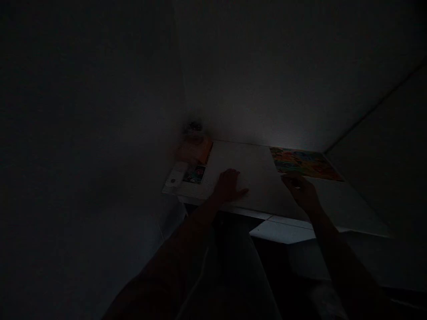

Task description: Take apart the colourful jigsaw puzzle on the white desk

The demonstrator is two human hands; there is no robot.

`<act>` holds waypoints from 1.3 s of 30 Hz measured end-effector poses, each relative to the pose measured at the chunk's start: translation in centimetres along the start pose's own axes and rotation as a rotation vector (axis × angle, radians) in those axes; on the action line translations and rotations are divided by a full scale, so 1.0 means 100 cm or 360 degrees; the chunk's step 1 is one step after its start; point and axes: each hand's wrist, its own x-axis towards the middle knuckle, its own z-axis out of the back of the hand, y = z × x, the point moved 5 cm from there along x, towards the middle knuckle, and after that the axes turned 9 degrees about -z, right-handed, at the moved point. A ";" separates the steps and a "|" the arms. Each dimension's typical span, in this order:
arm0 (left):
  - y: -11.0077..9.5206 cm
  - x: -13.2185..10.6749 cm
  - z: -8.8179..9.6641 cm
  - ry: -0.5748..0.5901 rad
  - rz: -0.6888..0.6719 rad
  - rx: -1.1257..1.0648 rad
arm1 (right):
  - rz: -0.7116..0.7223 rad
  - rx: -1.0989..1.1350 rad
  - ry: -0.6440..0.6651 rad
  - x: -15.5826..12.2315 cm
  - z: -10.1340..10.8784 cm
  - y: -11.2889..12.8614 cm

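White sheet (253,178) (near table edge) lies under flat left hand (230,186); right hand (302,191) grip unclear.

left hand (230,186) on sheet (248,166), picture (303,162) right, box (194,150) left

Both your arms reach forward from the bottom of the dim view, bare and nearly straight. Your left hand (230,186) lies palm down, fingers together and pointing ahead, thumb spread out to the right. Your right hand (302,192) sits a little further right and well apart from the left, back of the hand up, fingers curled loosely downward. Too dark to tell whether its grip closes on anything.
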 end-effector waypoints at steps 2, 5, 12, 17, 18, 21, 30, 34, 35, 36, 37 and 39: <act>0.002 -0.001 -0.003 -0.0018 -0.0001 -0.0012 | -0.0186 -0.0125 -0.0030 0.022 -0.002 -0.047; 0.005 -0.001 -0.006 -0.0022 0.0007 -0.0022 | -0.0298 -0.0204 -0.0046 0.035 -0.005 -0.088; 0.001 -0.002 -0.001 -0.0013 0.0019 -0.0011 | -0.0220 -0.0336 0.0069 0.038 -0.016 -0.106; -0.001 -0.001 0.002 0.0016 0.0065 0.0013 | -0.0139 -0.0436 0.0060 0.039 -0.017 -0.108; -0.001 -0.001 0.002 0.0020 0.0072 0.0014 | -0.0125 -0.0461 0.0056 0.039 -0.016 -0.107; -0.001 -0.002 0.003 0.0015 0.0085 0.0026 | -0.0153 -0.0482 0.0061 0.038 -0.015 -0.106; -0.003 -0.004 0.000 0.0009 0.0075 0.0074 | -0.0211 -0.0353 0.0076 0.039 -0.012 -0.103; -0.003 -0.005 -0.002 0.0019 0.0076 0.0090 | -0.0229 -0.0344 0.0046 0.038 -0.011 -0.102; -0.002 -0.004 -0.002 0.0027 0.0083 0.0098 | -0.0228 -0.0356 0.0049 0.038 -0.011 -0.103; -0.002 -0.004 -0.002 0.0031 0.0091 0.0109 | -0.0222 -0.0372 0.0061 0.039 -0.012 -0.104; -0.002 -0.004 -0.001 0.0032 0.0095 0.0118 | -0.0217 -0.0393 0.0071 0.040 -0.013 -0.105; -0.002 -0.003 0.000 0.0031 0.0092 0.0124 | -0.0157 -0.0447 0.0050 0.041 -0.014 -0.101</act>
